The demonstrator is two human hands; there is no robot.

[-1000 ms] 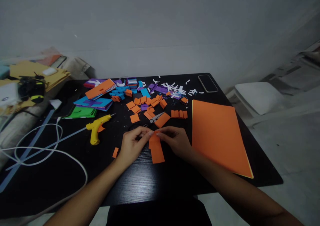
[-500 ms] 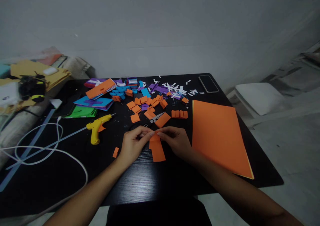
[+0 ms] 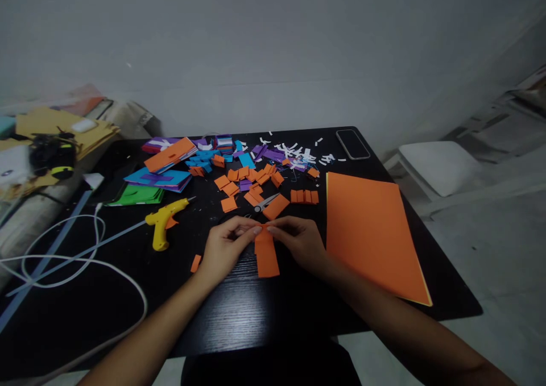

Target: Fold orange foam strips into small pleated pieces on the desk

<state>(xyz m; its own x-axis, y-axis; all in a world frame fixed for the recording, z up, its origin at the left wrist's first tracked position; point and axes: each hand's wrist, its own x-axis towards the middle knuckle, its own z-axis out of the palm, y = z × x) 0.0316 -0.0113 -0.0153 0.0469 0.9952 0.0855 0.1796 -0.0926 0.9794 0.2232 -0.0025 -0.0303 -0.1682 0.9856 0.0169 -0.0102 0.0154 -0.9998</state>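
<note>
Between my two hands hangs an orange paper strip (image 3: pixel 267 256), creased near its top, its lower end toward me. My left hand (image 3: pixel 228 247) pinches the upper left edge between thumb and fingers. On the upper right edge, my right hand (image 3: pixel 301 243) is closed in a similar pinch. Just beyond my fingertips lie scissors (image 3: pixel 265 203), their handles partly hidden by my left hand, and a flat orange paper piece (image 3: pixel 276 206). A small orange paper piece (image 3: pixel 195 263) rests left of my left wrist.
A yellow glue gun (image 3: pixel 162 222) lies at left near a looped white cable (image 3: pixel 140 295). Orange sheets (image 3: pixel 371 232) are stacked at right. Folded orange pieces (image 3: pixel 251 175), white paper scraps (image 3: pixel 307 156) and a phone (image 3: pixel 353 144) lie farther back on the black table (image 3: pixel 239 323).
Both hands keep their pinch on the orange paper strip, and its folded top edge shows a little more between the fingertips. The whole view has shifted slightly.
</note>
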